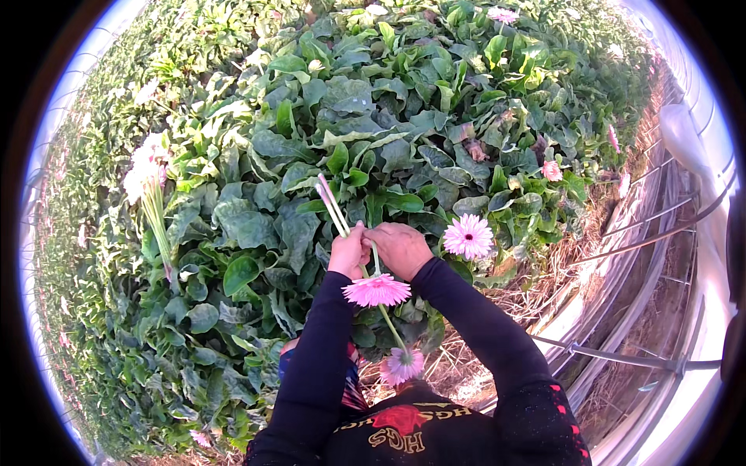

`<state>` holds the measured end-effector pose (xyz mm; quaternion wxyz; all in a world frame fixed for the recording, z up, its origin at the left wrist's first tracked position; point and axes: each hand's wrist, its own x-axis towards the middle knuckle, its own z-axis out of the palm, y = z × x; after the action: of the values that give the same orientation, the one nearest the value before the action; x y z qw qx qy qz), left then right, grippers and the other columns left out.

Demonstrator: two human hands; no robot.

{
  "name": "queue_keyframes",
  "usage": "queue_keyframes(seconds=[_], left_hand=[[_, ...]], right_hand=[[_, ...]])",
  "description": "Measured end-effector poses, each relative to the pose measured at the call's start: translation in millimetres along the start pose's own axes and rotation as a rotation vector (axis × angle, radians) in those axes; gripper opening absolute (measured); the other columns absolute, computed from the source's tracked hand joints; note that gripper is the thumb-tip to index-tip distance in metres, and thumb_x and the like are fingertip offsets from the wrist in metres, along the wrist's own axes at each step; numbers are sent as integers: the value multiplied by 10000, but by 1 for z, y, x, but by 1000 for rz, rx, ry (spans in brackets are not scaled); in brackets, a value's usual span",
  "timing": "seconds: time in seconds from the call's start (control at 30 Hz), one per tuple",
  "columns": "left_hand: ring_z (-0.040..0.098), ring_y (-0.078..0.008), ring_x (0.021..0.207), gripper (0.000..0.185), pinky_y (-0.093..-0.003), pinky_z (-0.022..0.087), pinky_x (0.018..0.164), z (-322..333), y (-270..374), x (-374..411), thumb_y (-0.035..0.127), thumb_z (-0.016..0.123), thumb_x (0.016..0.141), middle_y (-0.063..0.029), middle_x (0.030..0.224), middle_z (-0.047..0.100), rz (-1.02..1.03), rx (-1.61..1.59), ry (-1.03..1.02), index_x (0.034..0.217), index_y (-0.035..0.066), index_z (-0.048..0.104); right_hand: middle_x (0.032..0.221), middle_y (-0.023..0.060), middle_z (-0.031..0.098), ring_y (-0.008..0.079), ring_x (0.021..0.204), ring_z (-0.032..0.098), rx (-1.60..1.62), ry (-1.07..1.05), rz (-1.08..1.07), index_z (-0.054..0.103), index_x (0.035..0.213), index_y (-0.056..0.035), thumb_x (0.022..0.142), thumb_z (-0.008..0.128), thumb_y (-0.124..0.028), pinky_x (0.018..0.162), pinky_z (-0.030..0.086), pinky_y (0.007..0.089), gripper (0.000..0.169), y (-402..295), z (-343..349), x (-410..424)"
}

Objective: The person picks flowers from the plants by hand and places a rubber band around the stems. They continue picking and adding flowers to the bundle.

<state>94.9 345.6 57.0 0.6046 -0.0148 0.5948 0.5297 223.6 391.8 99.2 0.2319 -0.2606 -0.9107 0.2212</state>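
Just in front of my body, my left hand [348,254] is closed around a couple of gerbera stems [334,208], whose pale pinkish cut ends point up and away from me. One of these stems runs down to a pale pink gerbera bloom [402,366] by my chest. My right hand [402,247] meets the left, its fingertips pinching the upper stem of a brighter pink gerbera [377,290], which hangs head-down below both hands. Part of the fingers is hidden where the hands touch. A standing pink gerbera with a dark centre [468,236] blooms right of my right hand.
A bundle of cut pink gerberas [154,198] lies on the leaves at left. Dense green foliage [349,105] fills the bed, with a small coral bloom [551,170] at right. Dry straw [559,279], metal tubing [629,358] and plastic sheeting [699,163] border the right side.
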Motion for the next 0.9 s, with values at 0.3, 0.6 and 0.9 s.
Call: queue_keyframes(seconds=[0.3,0.6,0.9], left_hand=[[459,-92,443,117,-205,313,349,-32,-6,-9,132,553,856,-21,618,526,-69,-34,-75,760,70,529],[409,-79,435,129,-228,289,364,-22,-42,-26,148,547,857,-8,603,517,55,163,39,763,111,466],[396,-76,428,113,-212,281,364,-22,-63,-30,147,533,864,2,600,500,84,171,115,784,111,462]], right_hand=[[794,119,625,227,742,621,748,-139,585,571,945,-16,766,550,-128,694,486,333,212,-7,21,4],[950,138,601,243,877,612,1611,-45,1540,493,1013,3,925,420,-201,728,532,324,233,60,115,5],[818,90,587,209,694,582,1944,9,1513,510,917,-37,880,488,-140,607,491,340,111,54,138,-21]])
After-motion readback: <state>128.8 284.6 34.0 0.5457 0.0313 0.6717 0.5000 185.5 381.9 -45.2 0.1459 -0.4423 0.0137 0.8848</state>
